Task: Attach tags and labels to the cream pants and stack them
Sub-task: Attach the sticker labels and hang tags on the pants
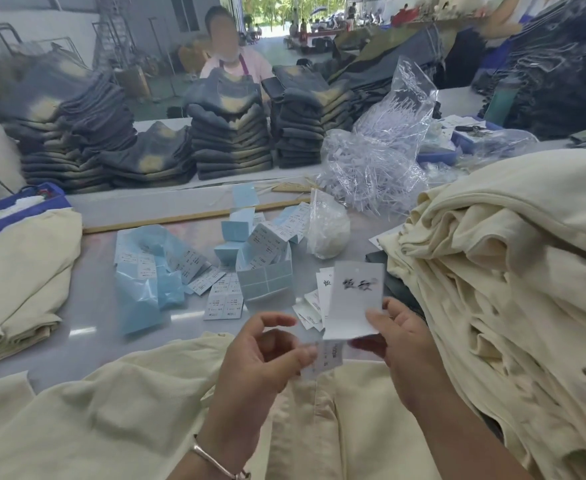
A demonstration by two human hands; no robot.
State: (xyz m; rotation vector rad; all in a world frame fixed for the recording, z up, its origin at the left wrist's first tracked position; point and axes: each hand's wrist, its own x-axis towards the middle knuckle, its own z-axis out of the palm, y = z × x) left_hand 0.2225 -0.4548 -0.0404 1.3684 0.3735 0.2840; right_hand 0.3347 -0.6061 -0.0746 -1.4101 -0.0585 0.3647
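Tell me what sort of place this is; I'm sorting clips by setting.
Probably a garment factory's finishing area: stacks of folded jeans, a heap of cream pants, loose labels on the table, and a hang tag in the hands.

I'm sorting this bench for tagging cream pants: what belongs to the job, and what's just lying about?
Job: white hang tag, small printed label, cream pants, cream pile, blue label sheets.
Lying about: dark jeans stacks, blue tray, clear plastic bags.
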